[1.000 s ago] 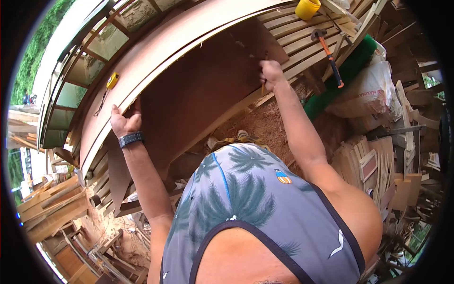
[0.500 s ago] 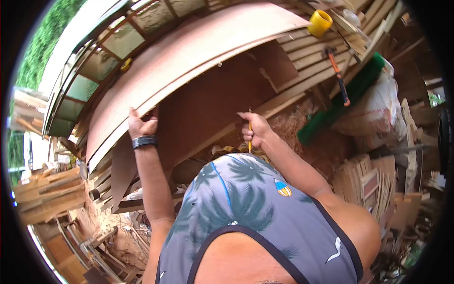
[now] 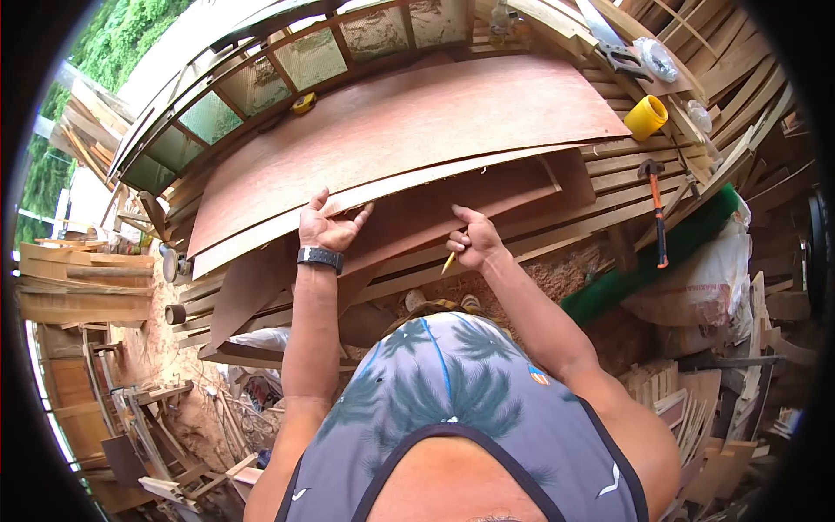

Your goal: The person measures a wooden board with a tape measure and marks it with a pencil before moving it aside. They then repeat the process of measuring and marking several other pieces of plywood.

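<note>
My left hand (image 3: 331, 230), with a dark watch on the wrist, is at the near edge of a thin plywood sheet (image 3: 409, 130). One digit rests over the edge and the others are partly hidden; it grips the sheet there. A pale strip (image 3: 261, 239) runs along that near edge. In my right hand (image 3: 475, 243), a yellow pencil (image 3: 449, 264) is held with the tip down and the index finger stretched out. Below the sheet's edge, a darker brown panel (image 3: 522, 196) lies on the slats.
A yellow tape measure (image 3: 303, 103) lies by the glass-paned frame (image 3: 317, 61). At the right are a yellow cup (image 3: 645, 117), a hammer (image 3: 657, 213), a handsaw (image 3: 613, 48) and a green roll (image 3: 652, 252). Scrap wood (image 3: 165, 435) covers the lower left floor.
The near edge of the plywood has come down, and more of its top face shows. The pencil has tilted in my right hand. The camera view has shifted.
</note>
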Demonstrator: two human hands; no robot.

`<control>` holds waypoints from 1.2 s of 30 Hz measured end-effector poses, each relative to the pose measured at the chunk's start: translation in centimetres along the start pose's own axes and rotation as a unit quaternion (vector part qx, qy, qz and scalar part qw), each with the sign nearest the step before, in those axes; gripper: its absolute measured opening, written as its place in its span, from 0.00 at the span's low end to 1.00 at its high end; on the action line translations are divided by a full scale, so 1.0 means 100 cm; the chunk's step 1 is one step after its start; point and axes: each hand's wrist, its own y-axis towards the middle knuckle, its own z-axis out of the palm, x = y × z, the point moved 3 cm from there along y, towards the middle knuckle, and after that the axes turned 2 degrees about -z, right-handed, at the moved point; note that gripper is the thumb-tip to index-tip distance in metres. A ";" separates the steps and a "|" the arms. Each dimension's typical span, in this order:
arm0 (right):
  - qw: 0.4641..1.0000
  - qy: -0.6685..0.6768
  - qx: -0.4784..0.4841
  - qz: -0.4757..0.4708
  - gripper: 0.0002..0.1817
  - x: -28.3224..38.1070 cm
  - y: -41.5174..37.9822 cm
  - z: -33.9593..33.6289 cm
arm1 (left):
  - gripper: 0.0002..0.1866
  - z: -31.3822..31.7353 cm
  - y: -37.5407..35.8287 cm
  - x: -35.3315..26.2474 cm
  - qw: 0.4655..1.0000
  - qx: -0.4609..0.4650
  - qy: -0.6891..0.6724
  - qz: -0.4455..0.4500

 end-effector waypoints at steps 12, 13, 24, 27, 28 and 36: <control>0.981 -0.063 0.166 -0.076 0.05 0.047 0.028 0.075 | 0.43 0.020 -0.041 -0.028 0.902 0.061 0.392 -0.171; 0.981 -0.060 0.171 -0.068 0.05 0.047 0.031 0.077 | 0.46 0.020 -0.044 -0.028 0.894 0.071 0.405 -0.176; 0.966 0.021 0.250 -0.065 0.10 0.055 0.025 0.088 | 0.28 0.010 -0.050 0.009 0.983 -0.030 0.180 -0.033; 0.961 0.009 0.273 -0.045 0.08 0.050 0.024 0.081 | 0.20 0.004 -0.011 -0.012 0.991 0.015 0.113 0.065; 0.961 -0.003 0.271 -0.047 0.07 0.044 0.017 0.078 | 0.16 0.016 -0.020 -0.009 0.985 -0.040 0.120 0.115; 0.955 -0.260 0.057 0.134 0.10 -0.077 -0.013 0.001 | 0.18 0.069 -0.028 -0.041 0.978 0.032 0.124 0.166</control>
